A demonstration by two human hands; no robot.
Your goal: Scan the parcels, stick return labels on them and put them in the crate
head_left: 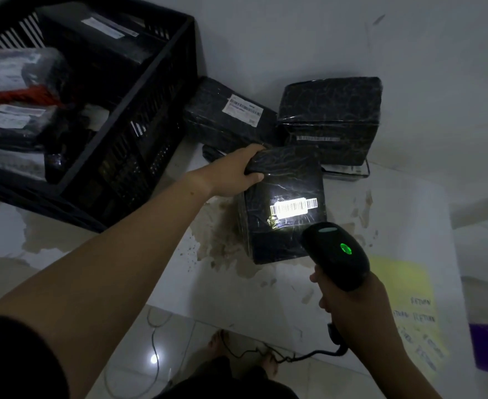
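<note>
Gripping the black parcel (283, 185) at frame center, the left hand (234, 174) is curling fingers and thumb round its upper-left corner. The right hand (358, 309), lower right, is wrapping its fingers round the scanner (337, 254), which is lighting the barcode (293, 207).

Stained white table (265, 298), black crate (139, 139) at left, black-wrapped parcels (329, 116) beside it, yellow label sheet (404, 283) at right

left hand (237, 171) far forward; right hand (350, 308) curled

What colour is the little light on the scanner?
Green, on top of the scanner, seen from the head camera.
</note>
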